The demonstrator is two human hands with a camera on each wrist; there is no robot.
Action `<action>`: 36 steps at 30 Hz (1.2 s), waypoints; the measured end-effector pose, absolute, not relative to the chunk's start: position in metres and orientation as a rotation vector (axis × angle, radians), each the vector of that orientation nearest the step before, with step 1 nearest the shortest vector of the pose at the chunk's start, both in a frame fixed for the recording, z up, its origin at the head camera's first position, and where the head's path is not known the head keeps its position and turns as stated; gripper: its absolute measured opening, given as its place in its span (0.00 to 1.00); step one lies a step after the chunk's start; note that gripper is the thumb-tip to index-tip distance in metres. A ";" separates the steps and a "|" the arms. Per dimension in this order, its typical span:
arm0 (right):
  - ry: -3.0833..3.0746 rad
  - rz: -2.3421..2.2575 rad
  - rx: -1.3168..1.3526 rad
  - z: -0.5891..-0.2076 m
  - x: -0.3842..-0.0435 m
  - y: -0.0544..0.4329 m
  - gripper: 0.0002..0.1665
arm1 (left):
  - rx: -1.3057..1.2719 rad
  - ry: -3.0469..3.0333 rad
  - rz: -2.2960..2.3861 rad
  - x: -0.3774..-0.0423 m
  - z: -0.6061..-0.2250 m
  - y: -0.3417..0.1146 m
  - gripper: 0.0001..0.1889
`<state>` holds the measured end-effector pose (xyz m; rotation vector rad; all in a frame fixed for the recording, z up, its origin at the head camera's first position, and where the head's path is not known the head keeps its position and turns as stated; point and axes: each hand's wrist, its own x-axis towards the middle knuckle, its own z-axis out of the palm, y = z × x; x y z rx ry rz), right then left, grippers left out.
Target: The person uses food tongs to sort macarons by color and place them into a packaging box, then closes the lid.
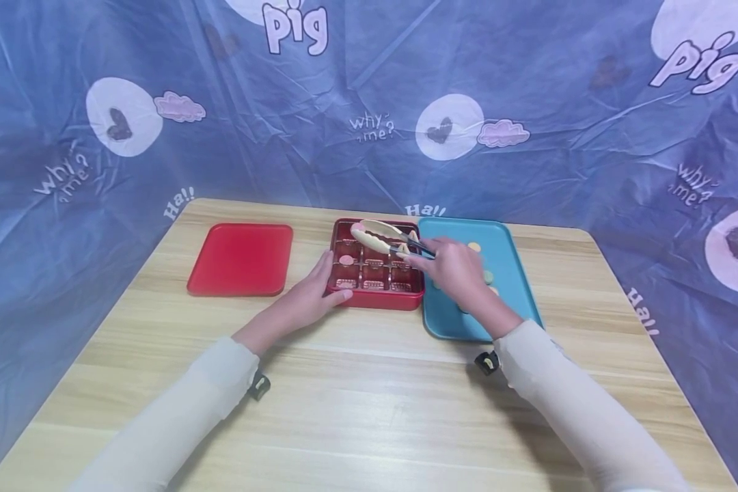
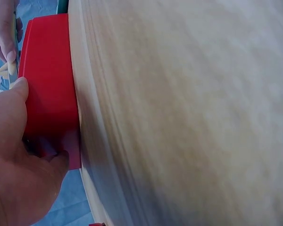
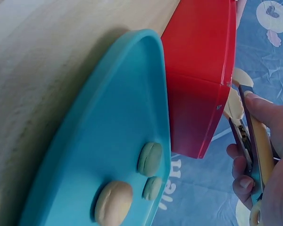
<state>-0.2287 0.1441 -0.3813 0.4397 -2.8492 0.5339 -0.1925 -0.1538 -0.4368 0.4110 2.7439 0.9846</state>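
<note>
Head view. Right hand point(image 1: 458, 270): fingers clamped on tongs point(image 1: 372, 240), whose long axis runs leftward over the box point(image 1: 381, 299). Pink piece point(image 1: 358, 227) (a macaron, by its look): between the tongs' tips, left of the right fingers, above the rear row. Left hand point(image 1: 301, 301): along the box's left wall, its fingertips nearer the pink piece than the right hand's. Pink macaron point(image 1: 346, 260): middle row, left compartment. Red lid point(image 1: 242, 260): well apart, left. Tray point(image 1: 449, 324): just beside the box, right.

Left wrist view. Thumb and fingers gripping a box corner.

Right wrist view. Fingers curled round the tongs; green macarons point(image 3: 150, 159), tan macaron point(image 3: 114, 203) on the tray.
</note>
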 end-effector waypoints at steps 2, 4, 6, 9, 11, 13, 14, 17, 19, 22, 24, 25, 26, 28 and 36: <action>-2.842 0.531 0.450 -0.382 -0.231 0.142 0.36 | 0.410 2.744 0.982 -0.192 -0.436 -0.153 0.55; -2.837 0.517 0.458 -0.383 -0.233 0.139 0.36 | 0.411 2.744 0.978 -0.192 -0.436 -0.153 0.55; -2.836 0.497 0.458 -0.383 -0.235 0.137 0.35 | 0.410 2.745 0.975 -0.192 -0.436 -0.153 0.55; -2.844 0.476 0.453 -0.383 -0.236 0.135 0.35 | 0.410 2.746 0.972 -0.192 -0.436 -0.153 0.55; -2.851 0.470 0.449 -0.383 -0.237 0.133 0.35 | 0.413 2.746 0.972 -0.192 -0.436 -0.153 0.55; -2.856 0.473 0.447 -0.383 -0.237 0.132 0.35 | 0.414 2.747 0.973 -0.193 -0.436 -0.153 0.55; -2.856 0.474 0.449 -0.382 -0.237 0.132 0.35 | 0.415 2.748 0.974 -0.193 -0.436 -0.153 0.55; -2.858 0.468 0.448 -0.382 -0.238 0.131 0.35 | 0.414 2.750 0.974 -0.193 -0.436 -0.153 0.55; -2.859 0.466 0.446 -0.383 -0.238 0.131 0.36 | 0.411 2.751 0.974 -0.193 -0.436 -0.153 0.55; -2.859 0.466 0.444 -0.383 -0.238 0.131 0.36 | 0.409 2.752 0.968 -0.193 -0.436 -0.153 0.55; -2.860 0.470 0.443 -0.384 -0.238 0.131 0.36 | 0.414 2.752 0.962 -0.193 -0.436 -0.153 0.55; -2.863 0.473 0.442 -0.383 -0.238 0.131 0.36 | 0.414 2.752 0.959 -0.193 -0.436 -0.153 0.55; -2.866 0.475 0.439 -0.383 -0.238 0.131 0.36 | 0.417 2.751 0.956 -0.193 -0.436 -0.153 0.55; -2.876 0.488 0.431 -0.383 -0.238 0.131 0.37 | 0.418 2.752 0.957 -0.193 -0.436 -0.153 0.55; -2.877 0.582 0.409 -0.381 -0.236 0.139 0.38 | 0.417 2.751 0.971 -0.193 -0.436 -0.154 0.54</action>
